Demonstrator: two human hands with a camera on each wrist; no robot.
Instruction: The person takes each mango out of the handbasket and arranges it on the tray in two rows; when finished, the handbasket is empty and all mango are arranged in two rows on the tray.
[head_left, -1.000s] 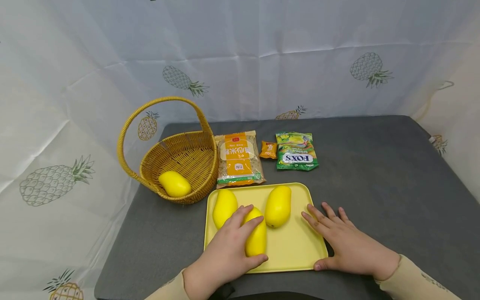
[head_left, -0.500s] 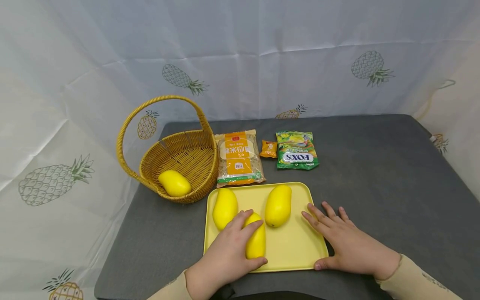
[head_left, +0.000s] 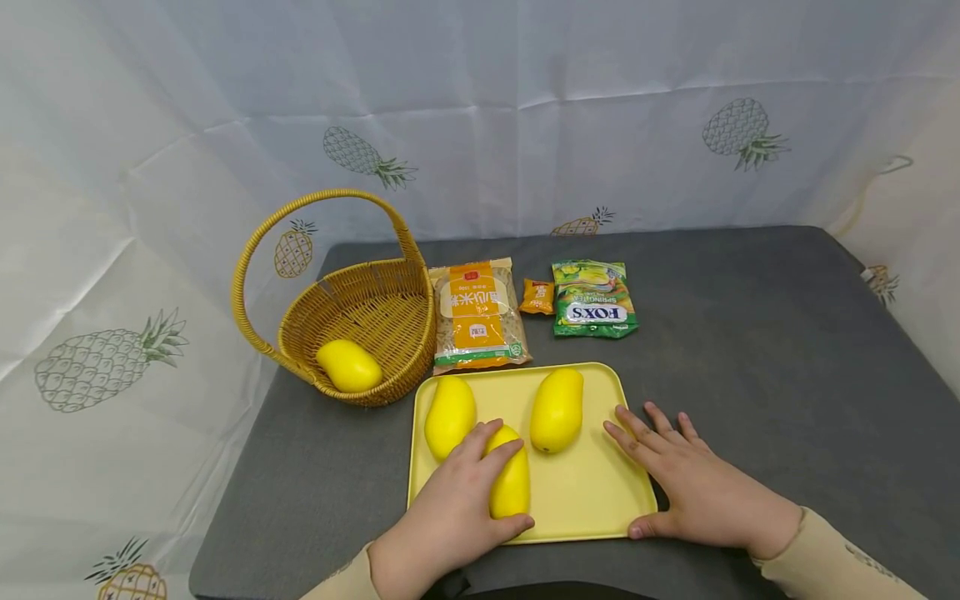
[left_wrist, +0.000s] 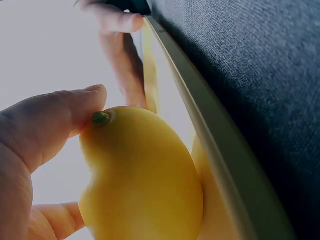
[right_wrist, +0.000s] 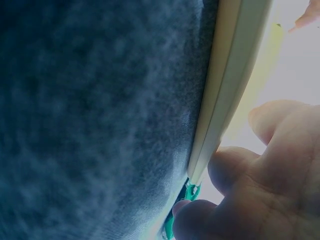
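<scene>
My left hand (head_left: 453, 508) holds a yellow mango (head_left: 512, 477) at the front left of the yellow tray (head_left: 588, 492), its thumb at the near end and its fingers over the far end. In the left wrist view, the thumb touches the mango (left_wrist: 145, 170) beside a small green stem spot. Two more mangoes lie in the tray: one at the back left (head_left: 450, 417), one further right (head_left: 557, 411). At the tray's right edge, my right hand (head_left: 693, 492) rests with fingers spread; the right wrist view has its fingertips against the tray rim (right_wrist: 227, 90).
A wicker basket (head_left: 397, 321) with a tall handle stands at the left with a mango (head_left: 349, 366) inside. Behind the tray lie a rice cracker bag (head_left: 478, 312), a small orange packet (head_left: 537, 297) and a green Fox's candy bag (head_left: 595, 298). The grey table (head_left: 757, 350) extends right.
My left hand and its mango have shifted slightly toward me within the tray. The right hand, the other mangoes and the basket stay as they were.
</scene>
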